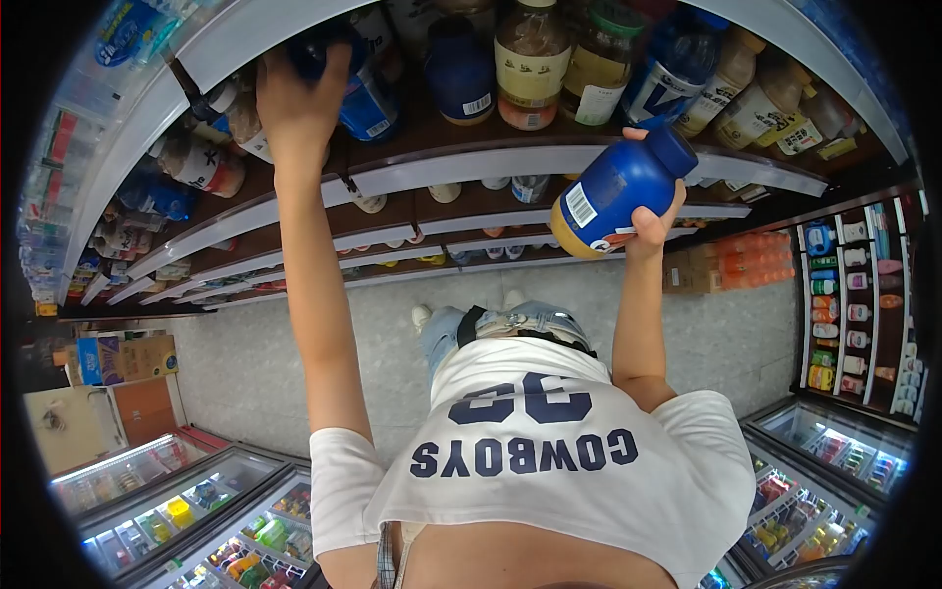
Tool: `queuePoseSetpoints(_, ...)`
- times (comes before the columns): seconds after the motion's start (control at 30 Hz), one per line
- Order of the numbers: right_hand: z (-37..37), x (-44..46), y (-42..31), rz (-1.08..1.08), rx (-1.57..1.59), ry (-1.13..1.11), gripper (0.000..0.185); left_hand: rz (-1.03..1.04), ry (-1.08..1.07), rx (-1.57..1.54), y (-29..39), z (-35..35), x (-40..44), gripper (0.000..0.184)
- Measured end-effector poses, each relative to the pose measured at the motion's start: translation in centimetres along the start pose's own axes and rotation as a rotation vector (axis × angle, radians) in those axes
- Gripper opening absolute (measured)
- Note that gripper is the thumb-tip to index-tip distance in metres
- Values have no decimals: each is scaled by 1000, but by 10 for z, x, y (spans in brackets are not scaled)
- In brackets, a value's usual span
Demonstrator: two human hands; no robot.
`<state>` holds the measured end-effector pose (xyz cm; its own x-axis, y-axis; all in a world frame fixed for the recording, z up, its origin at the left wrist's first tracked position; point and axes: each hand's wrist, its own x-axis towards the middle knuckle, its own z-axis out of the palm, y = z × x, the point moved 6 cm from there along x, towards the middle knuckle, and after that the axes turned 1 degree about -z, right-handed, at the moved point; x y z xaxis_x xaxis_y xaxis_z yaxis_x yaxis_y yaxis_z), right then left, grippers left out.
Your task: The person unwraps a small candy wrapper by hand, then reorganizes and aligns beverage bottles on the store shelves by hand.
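My right hand (655,218) grips a blue bottle (620,187) with a blue cap, a yellowish bottom band and a barcode label. It is tilted in front of the shelf edge. At the upper left, my left hand (302,103) reaches onto the same shelf, its fingers around the top of another blue bottle (368,103); the fingertips are partly hidden. Between the hands, a similar dark blue bottle (459,74) stands beside a clear jar (533,64) with a cream label. A green-capped bottle (601,69) and a blue drink bottle (672,74) stand further right.
The white shelf edge (442,177) runs across below the bottles, with lower stocked shelves beneath. Boxes and orange packs (756,263) rest on the floor at right. Lit display coolers (235,510) stand behind me, and another stocked rack (854,304) is at far right.
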<state>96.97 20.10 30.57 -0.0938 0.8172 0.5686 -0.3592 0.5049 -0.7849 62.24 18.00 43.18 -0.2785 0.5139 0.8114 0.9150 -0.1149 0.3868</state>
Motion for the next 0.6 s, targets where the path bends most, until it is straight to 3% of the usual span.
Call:
queuePoseSetpoints(0.07, 5, -1, 3, -4, 37, -12, 79, 252, 221, 143, 17, -3, -5, 55)
queuePoseSetpoints(0.17, 9, -3, 6, 13, 68, -22, 79, 399, 220, 268, 51, 2, -6, 53)
queuePoseSetpoints(0.2, 9, -4, 7, 24, 69, -28, 79, 475, 185, 364, 64, 8, -9, 51)
queuePoseSetpoints(0.3, 9, -7, 9, 30, 60, -25, 80, 368, -151, 400, 66, 52, 0, 62)
queuePoseSetpoints(0.33, 8, -8, 9, 23, 54, -22, 80, 417, -147, 325, 71, 60, 8, 54)
queuePoseSetpoints(0.6, -11, -23, 0, 55, 20, 22, 82, 563, -307, 166, 77, 115, 67, 60)
